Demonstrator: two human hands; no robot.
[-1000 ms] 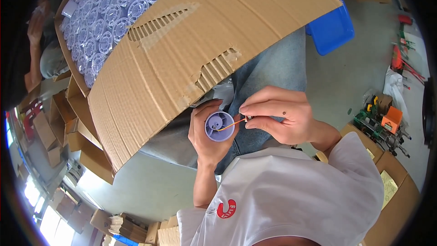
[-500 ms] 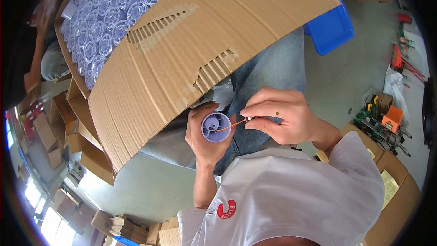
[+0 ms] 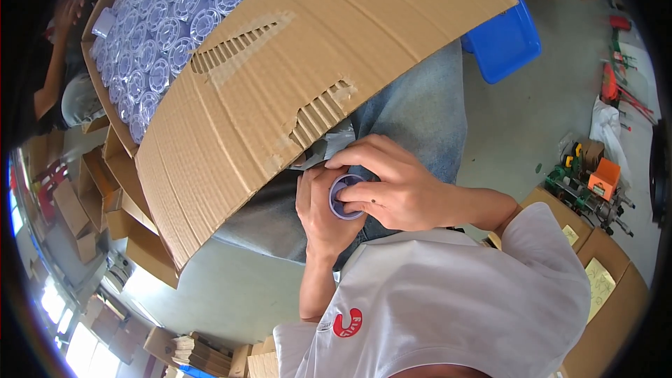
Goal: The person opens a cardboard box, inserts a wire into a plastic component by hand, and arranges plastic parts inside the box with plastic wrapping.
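My left hand (image 3: 320, 211) is closed around a lavender plastic fan housing (image 3: 334, 200), a round cup with its open end facing up. My right hand (image 3: 402, 196) reaches over from the right, with its thumb and fingertips down inside the cup. What those fingertips pinch is hidden, and no wires show now. Both hands are above my lap, close to the near edge of a big cardboard flap (image 3: 238, 119).
A carton beyond the flap holds many wrapped lavender round parts (image 3: 168, 31). A blue plastic bin (image 3: 507, 45) with thin wires is at the far right. Another person's arm (image 3: 56, 70) shows at far left. Empty cartons (image 3: 136, 238) stand left; tools (image 3: 588, 192) lie right.
My right hand has moved left, from holding a small connector on red and yellow wires beside the housing, to fingertips inside it. The housing has shifted slightly right. The wires are now out of sight.
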